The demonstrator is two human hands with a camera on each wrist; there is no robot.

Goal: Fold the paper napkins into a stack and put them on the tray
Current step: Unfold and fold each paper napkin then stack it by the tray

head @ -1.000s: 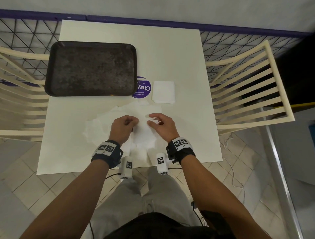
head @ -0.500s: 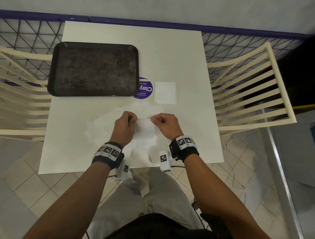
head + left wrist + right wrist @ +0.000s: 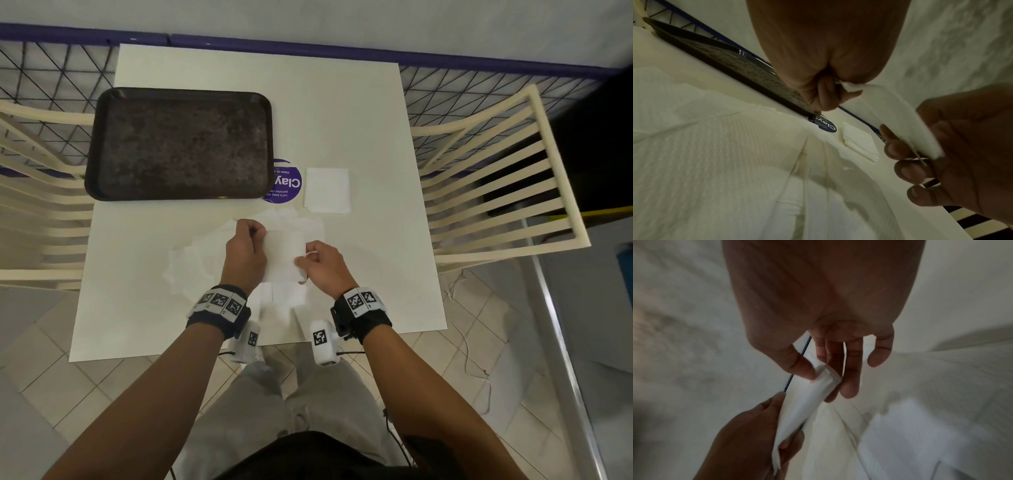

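Observation:
Both hands hold one white paper napkin (image 3: 283, 255) above the table, folded over on itself. My left hand (image 3: 247, 245) pinches its left edge (image 3: 854, 87). My right hand (image 3: 317, 265) pinches its right edge between thumb and fingers (image 3: 825, 378). Under the hands lies a loose heap of unfolded napkins (image 3: 195, 260). A small stack of folded napkins (image 3: 327, 190) sits on the table to the right of the dark tray (image 3: 178, 144), which holds nothing.
A round purple sticker (image 3: 286, 181) lies between tray and folded stack. The white table (image 3: 359, 113) is flanked by cream slatted chairs, one on the right (image 3: 496, 178) and one on the left (image 3: 30, 205). Wire mesh fencing runs behind.
The hands have lifted the napkin off the heap, folded it over and carried it slightly away from me; it now hangs between both pinches.

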